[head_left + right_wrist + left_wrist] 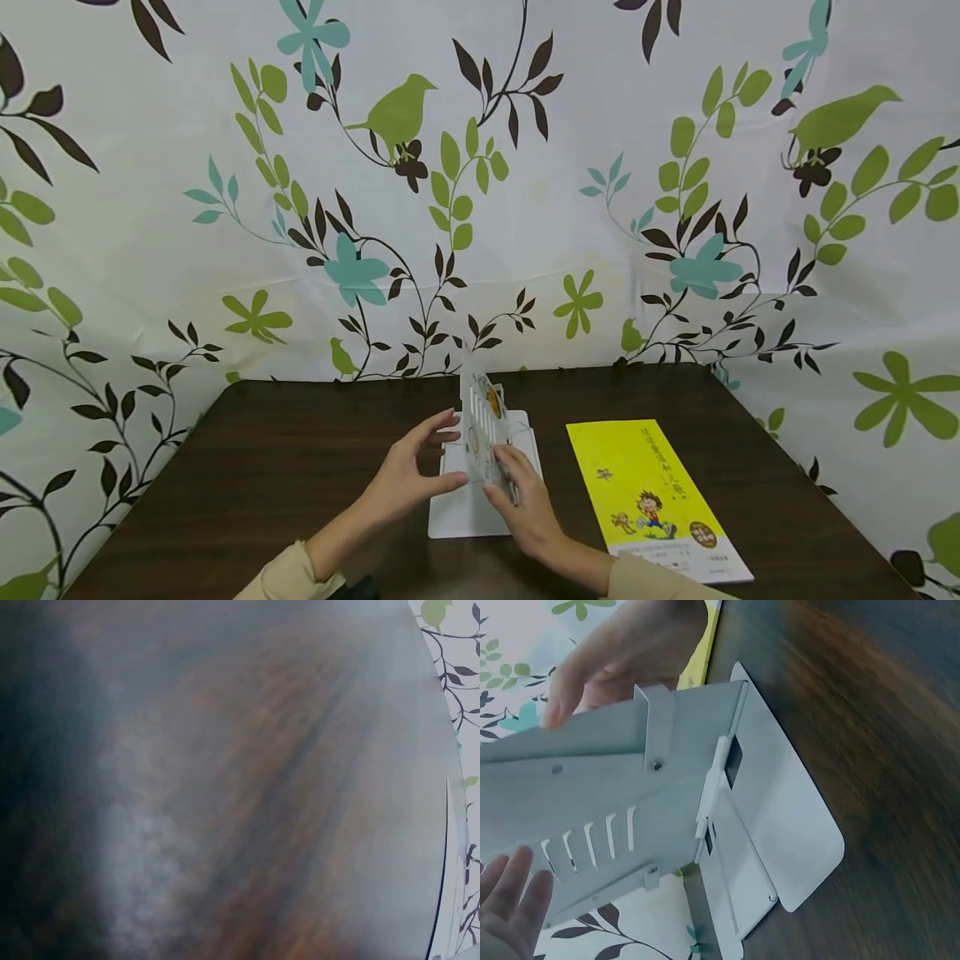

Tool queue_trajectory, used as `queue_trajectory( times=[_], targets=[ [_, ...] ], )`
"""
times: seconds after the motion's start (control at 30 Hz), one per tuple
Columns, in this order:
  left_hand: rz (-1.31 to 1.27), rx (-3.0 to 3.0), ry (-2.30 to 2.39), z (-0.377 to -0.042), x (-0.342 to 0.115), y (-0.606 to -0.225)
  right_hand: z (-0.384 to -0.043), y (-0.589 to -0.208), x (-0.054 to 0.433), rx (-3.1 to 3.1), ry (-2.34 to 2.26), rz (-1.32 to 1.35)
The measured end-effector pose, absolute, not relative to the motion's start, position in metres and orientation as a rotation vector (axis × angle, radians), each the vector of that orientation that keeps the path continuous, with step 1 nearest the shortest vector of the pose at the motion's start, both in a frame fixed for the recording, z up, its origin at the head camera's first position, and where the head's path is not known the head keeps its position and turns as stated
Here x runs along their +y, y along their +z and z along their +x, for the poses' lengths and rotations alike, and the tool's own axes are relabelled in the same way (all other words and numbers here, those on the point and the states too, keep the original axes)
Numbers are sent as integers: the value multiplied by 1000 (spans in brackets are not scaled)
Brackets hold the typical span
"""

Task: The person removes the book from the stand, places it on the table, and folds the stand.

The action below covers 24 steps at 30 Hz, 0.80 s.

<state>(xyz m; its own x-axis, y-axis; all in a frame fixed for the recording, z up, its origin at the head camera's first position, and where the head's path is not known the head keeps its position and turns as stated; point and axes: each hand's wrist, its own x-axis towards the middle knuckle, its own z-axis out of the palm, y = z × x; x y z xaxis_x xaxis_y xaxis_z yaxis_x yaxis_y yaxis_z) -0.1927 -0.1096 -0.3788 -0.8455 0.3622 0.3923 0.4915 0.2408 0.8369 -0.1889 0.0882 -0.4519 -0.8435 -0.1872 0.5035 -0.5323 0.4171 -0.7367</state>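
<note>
A white metal book stand stands at the middle of the table, with its panel raised nearly upright above the flat base plate. My right hand grips the panel's near edge between thumb and fingers. On the other side is my left hand, fingers spread and thumb close to the panel; whether it touches is unclear. In the left wrist view the panel's back shows slots and a hinge, with a thin wire prop over the base. The right wrist view is mostly blurred.
A yellow book with a cartoon child on its cover lies to the right of the stand. The dark wooden table ends at a patterned cloth hanging behind. A small dark object is partly visible by the left sleeve.
</note>
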Motion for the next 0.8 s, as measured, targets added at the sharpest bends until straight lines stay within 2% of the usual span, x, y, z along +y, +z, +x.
queue_trajectory(
  times=[0.47,0.8],
  targets=[
    [-758,-2284,-1550,-193,-105,-381,-187,-445,85,-2462,1379,611],
    [-746,-2304,-1602,-191,-116,-383,-195,-438,101,-2578,1682,747]
  ],
)
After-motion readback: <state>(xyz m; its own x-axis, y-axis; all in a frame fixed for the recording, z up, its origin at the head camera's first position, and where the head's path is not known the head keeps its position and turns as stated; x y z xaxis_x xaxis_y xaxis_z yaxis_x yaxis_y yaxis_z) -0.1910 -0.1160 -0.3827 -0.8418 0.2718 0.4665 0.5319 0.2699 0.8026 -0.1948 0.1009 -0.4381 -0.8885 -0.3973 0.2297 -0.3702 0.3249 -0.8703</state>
